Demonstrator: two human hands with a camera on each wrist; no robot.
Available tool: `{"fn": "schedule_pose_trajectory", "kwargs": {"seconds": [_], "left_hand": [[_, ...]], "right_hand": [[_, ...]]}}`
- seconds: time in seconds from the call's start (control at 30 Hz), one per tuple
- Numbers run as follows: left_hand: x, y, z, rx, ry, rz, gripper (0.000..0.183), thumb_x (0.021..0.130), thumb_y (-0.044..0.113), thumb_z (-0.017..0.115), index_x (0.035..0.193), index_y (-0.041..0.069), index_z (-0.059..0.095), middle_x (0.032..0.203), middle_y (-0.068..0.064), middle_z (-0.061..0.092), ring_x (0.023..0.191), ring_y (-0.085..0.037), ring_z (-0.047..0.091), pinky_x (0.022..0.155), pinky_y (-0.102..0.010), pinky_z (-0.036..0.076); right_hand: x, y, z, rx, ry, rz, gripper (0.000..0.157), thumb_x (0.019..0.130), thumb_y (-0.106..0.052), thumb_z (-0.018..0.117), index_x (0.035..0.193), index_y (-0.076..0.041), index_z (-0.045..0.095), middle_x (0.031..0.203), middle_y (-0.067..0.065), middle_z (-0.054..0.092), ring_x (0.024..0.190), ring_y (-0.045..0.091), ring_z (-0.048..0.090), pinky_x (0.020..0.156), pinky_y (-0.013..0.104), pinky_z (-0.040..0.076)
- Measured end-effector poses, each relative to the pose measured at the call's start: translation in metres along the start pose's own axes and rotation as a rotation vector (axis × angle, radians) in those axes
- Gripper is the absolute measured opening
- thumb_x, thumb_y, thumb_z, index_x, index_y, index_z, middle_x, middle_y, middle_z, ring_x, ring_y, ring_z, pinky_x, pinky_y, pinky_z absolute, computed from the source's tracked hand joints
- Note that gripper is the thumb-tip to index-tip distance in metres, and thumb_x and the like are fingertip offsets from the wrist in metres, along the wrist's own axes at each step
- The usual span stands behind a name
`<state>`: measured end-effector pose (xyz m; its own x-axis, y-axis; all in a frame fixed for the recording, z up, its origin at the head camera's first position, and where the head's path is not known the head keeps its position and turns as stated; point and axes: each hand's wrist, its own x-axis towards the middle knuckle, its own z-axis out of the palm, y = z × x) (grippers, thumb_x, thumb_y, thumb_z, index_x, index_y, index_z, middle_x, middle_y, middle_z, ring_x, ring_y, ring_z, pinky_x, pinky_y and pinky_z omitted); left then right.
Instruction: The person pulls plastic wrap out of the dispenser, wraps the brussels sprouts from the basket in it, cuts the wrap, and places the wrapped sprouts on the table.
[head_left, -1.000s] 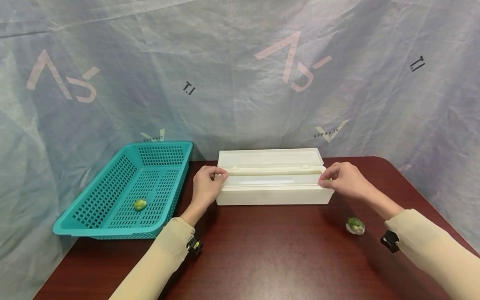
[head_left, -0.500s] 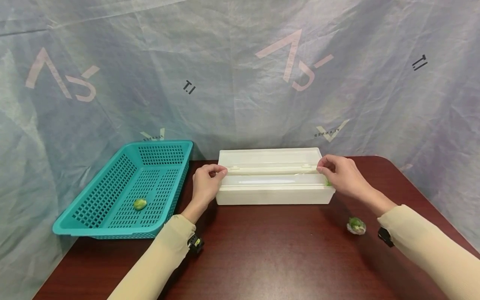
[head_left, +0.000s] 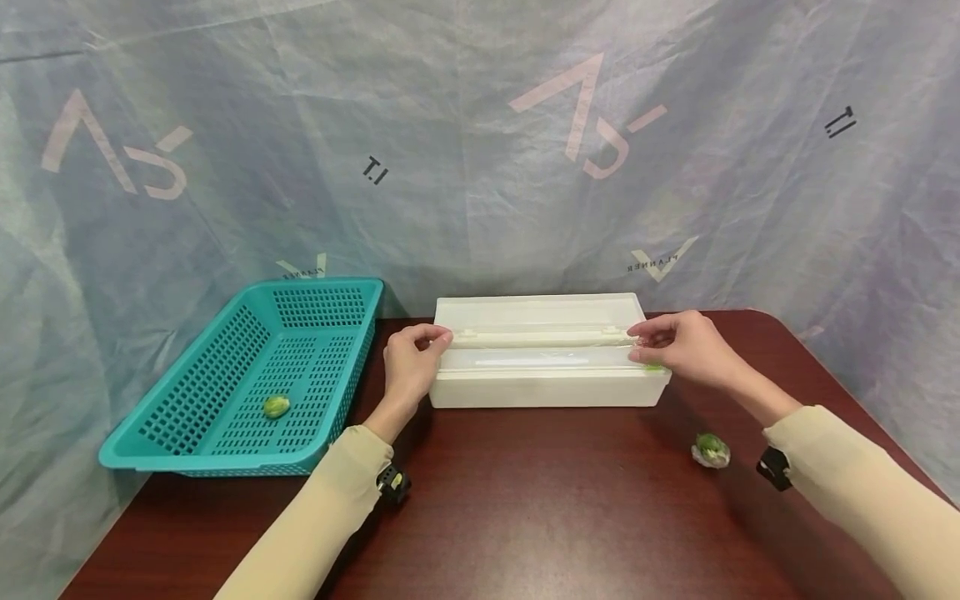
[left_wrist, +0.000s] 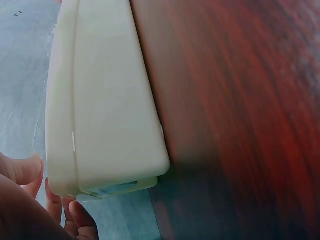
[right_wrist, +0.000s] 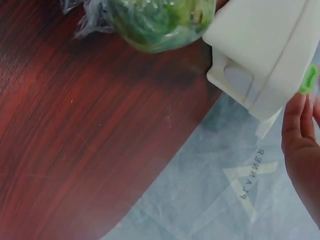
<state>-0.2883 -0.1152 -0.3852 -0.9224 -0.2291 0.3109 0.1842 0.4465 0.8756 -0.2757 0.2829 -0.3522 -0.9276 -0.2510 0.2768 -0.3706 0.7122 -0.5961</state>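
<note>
A white cling film dispenser (head_left: 547, 392) lies across the table, its lid (head_left: 536, 310) raised at the back. Clear cling film (head_left: 536, 360) stretches along its top. At the left end my left hand (head_left: 411, 367) pinches the film's edge between thumb and forefinger. My right hand (head_left: 693, 354) is over the other end, thumb and forefinger parted at the film's corner. A green slider (right_wrist: 310, 80) on the dispenser is beside the right fingers. Nearer me on the right, a small green leafy vegetable (head_left: 710, 450) sits wrapped in clear film.
To the left stands a teal perforated basket (head_left: 210, 467) holding one small green vegetable (head_left: 276, 406). A grey printed cloth (head_left: 465, 167) hangs behind the dark red table (head_left: 540, 500).
My right hand's thumb and forefinger, pinched together at the film's right corner before, have parted after rising slightly. My left hand keeps its pinch at the left end.
</note>
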Motion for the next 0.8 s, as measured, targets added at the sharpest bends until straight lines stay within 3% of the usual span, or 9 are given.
{"fn": "schedule_pose_trajectory", "kwargs": {"seconds": [0.27,0.57,0.8], "left_hand": [[0.001,0.001,0.000,-0.014,-0.001,-0.011,0.010,0.097,0.017,0.079,0.100,0.008,0.082,0.105,-0.009,0.074,0.095,-0.026,0.059,0.082,-0.037,0.047],[0.003,0.001,0.001,-0.034,-0.002,-0.021,0.011,0.098,0.018,0.078,0.100,0.008,0.082,0.105,-0.008,0.074,0.095,-0.025,0.060,0.081,-0.036,0.047],[0.004,0.002,0.000,-0.073,0.021,-0.018,0.011,0.097,0.019,0.079,0.099,0.008,0.082,0.102,-0.008,0.074,0.094,-0.024,0.062,0.080,-0.037,0.048]], "right_hand": [[0.007,-0.001,0.003,-0.118,0.112,-0.073,0.004,0.090,-0.012,0.084,0.092,-0.008,0.083,0.090,0.006,0.076,0.075,0.018,0.065,0.064,0.028,0.048],[0.005,0.003,-0.006,-0.085,0.061,0.009,0.010,0.090,-0.017,0.087,0.093,-0.008,0.083,0.085,0.002,0.075,0.071,0.015,0.060,0.061,0.029,0.047],[0.004,0.003,-0.006,-0.071,0.118,-0.009,0.010,0.090,-0.015,0.086,0.094,-0.007,0.084,0.092,0.008,0.077,0.072,0.012,0.063,0.061,0.024,0.048]]}}
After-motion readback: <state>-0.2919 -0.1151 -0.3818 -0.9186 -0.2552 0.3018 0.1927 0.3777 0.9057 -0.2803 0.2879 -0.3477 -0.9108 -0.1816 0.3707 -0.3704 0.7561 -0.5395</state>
